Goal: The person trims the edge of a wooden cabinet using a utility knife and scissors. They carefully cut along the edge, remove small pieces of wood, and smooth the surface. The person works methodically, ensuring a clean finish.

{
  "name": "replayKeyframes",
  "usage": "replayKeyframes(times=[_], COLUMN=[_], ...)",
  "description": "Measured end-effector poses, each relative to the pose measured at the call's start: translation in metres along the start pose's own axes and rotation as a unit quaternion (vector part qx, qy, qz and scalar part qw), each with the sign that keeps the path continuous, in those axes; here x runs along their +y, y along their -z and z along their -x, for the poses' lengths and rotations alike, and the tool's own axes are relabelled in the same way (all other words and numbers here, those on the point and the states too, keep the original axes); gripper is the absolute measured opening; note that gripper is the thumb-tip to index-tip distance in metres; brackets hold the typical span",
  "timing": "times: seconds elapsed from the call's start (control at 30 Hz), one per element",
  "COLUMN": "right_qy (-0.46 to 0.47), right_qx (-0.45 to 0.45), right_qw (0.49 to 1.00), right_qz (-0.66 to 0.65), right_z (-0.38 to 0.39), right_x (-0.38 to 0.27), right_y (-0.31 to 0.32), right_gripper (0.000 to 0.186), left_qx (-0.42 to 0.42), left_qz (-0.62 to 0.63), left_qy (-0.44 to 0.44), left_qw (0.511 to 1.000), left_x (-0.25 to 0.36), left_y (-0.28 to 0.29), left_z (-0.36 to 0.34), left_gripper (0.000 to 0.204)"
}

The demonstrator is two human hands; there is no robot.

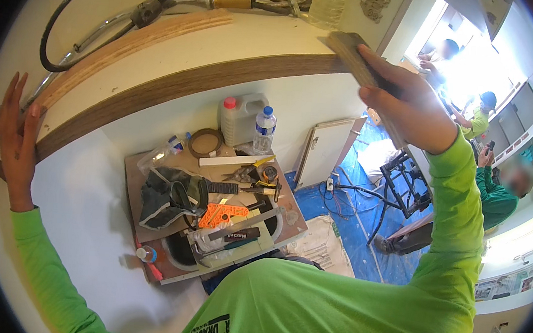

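My left hand (23,138) rests with fingers spread at the left end of a cream ledge (258,39) with a dark wood-grain edge, touching the end of a pale wooden strip (142,41). My right hand (412,100) grips a worn, grey-brown flat piece of wood (353,54), whose top end lies at the right part of that ledge. Behind the strip are a black cable (47,30), metal pipes and a fitting with a brass-coloured collar (232,0). A clear plastic container (326,5) stands near the right end.
Below, a board-topped stand (138,169) holds bottles, tape, an orange plastic tool (222,215) and several tools. A white panel (318,152) leans by the wall. Blue sheeting (307,201) covers the floor around a black metal frame (403,183). Several other people (496,197) are at the right.
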State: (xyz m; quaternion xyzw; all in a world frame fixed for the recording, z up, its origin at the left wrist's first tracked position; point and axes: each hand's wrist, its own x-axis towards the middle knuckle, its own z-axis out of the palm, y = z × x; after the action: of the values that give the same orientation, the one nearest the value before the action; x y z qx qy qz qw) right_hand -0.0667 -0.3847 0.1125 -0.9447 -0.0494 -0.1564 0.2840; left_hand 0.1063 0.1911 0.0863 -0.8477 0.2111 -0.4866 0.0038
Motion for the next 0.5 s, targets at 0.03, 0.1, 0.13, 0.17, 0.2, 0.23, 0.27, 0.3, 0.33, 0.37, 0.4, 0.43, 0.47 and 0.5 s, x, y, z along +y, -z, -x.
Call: replayKeyframes(times=[0.03, 0.1, 0.13, 0.17, 0.2, 0.23, 0.27, 0.3, 0.33, 0.37, 0.4, 0.43, 0.47, 0.5], right_qy=[0.019, 0.059, 0.079, 0.025, -0.001, -0.031, -0.061, -0.066, -0.029, 0.009, 0.041, 0.008, 0.053, 0.096], right_qx=[0.001, -0.028, -0.04, -0.068, -0.073, -0.074, -0.076, -0.045, -0.038, -0.031, -0.021, -0.059, -0.063, -0.064], right_qw=[1.0, 0.996, 0.99, 0.996, 0.997, 0.997, 0.995, 0.997, 0.999, 0.999, 0.999, 0.998, 0.996, 0.992], right_qz=[-0.022, 0.067, 0.113, 0.059, 0.035, 0.012, -0.011, -0.002, -0.005, -0.008, -0.012, 0.0, 0.018, 0.043], right_z=[-0.005, -0.017, -0.02, -0.021, -0.023, -0.02, -0.017, -0.01, -0.011, -0.013, -0.012, -0.019, -0.029, -0.038], right_x=[-0.004, -0.027, -0.037, -0.044, -0.043, -0.037, -0.029, -0.02, -0.015, -0.012, -0.011, -0.03, -0.042, -0.057], right_y=[-0.009, -0.028, -0.03, -0.026, -0.019, -0.007, 0.003, 0.005, -0.001, -0.007, -0.012, -0.017, -0.031, -0.041], right_gripper=[0.061, 0.061, 0.061, 0.061, 0.061, 0.061, 0.061, 0.061, 0.061, 0.061, 0.06, 0.063, 0.063, 0.063], left_qx=[-0.002, -0.007, -0.007, -0.007, -0.003, 0.003, 0.008, 0.005, 0.002, -0.002, -0.005, -0.007, -0.01, -0.01], left_qz=[0.013, 0.029, 0.034, 0.04, 0.008, -0.019, -0.047, -0.031, -0.016, -0.001, 0.02, 0.035, 0.05, 0.057], left_qy=[0.003, 0.011, 0.017, 0.023, 0.016, 0.005, -0.005, -0.006, -0.006, -0.007, 0.003, 0.017, 0.031, 0.032], left_qw=[1.0, 1.0, 0.999, 0.999, 1.0, 1.0, 0.999, 0.999, 1.0, 1.0, 1.0, 0.999, 0.998, 0.998], left_x=[0.001, 0.001, 0.0, -0.001, -0.007, -0.013, -0.017, -0.014, -0.008, -0.003, 0.002, 0.007, 0.008, 0.009], left_y=[-0.002, 0.0, -0.001, -0.001, 0.002, 0.001, 0.001, 0.0, 0.0, 0.001, -0.001, 0.0, 0.001, 0.001], left_z=[0.0, 0.001, 0.001, 0.001, 0.004, 0.006, 0.007, 0.005, 0.001, -0.001, -0.004, -0.003, -0.003, -0.004], left_gripper=[0.058, 0.058, 0.058, 0.058, 0.059, 0.06, 0.061, 0.061, 0.062, 0.062, 0.062, 0.063, 0.063, 0.063])
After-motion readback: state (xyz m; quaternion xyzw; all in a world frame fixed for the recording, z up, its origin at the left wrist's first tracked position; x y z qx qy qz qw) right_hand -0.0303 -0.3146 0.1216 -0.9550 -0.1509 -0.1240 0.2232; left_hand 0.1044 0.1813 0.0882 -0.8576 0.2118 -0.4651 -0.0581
